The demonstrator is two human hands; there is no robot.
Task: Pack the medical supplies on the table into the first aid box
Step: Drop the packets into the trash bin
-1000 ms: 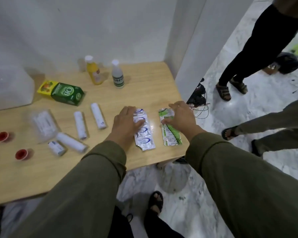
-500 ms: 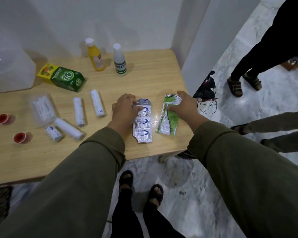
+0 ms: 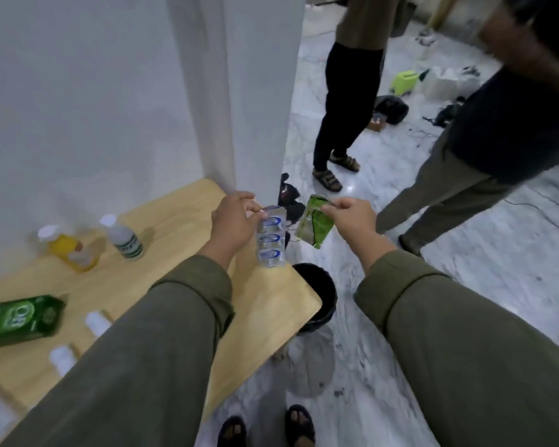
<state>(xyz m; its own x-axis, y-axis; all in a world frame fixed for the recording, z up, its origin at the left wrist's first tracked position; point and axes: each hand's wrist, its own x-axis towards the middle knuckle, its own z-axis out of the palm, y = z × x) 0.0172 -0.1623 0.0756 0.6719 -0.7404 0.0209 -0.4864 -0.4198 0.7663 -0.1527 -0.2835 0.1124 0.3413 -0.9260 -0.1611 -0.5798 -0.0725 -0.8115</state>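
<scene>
Silver-and-blue blister strip [image 3: 270, 241] pinched by its top edge in the left hand [image 3: 236, 221], dangling over the table's [image 3: 175, 279] right corner; green foil strip [image 3: 315, 226] pinched likewise at its top corner by the right hand [image 3: 352, 217], hanging past the edge above the floor. Probably light, thin and bendy, slick on the foil, so best held at the sealed margin rather than on the bubbles. Behind on the wood: yellow bottle [image 3: 68, 250], white bottle [image 3: 125, 240], green carton [image 3: 20, 319]; first aid box not in view.
</scene>
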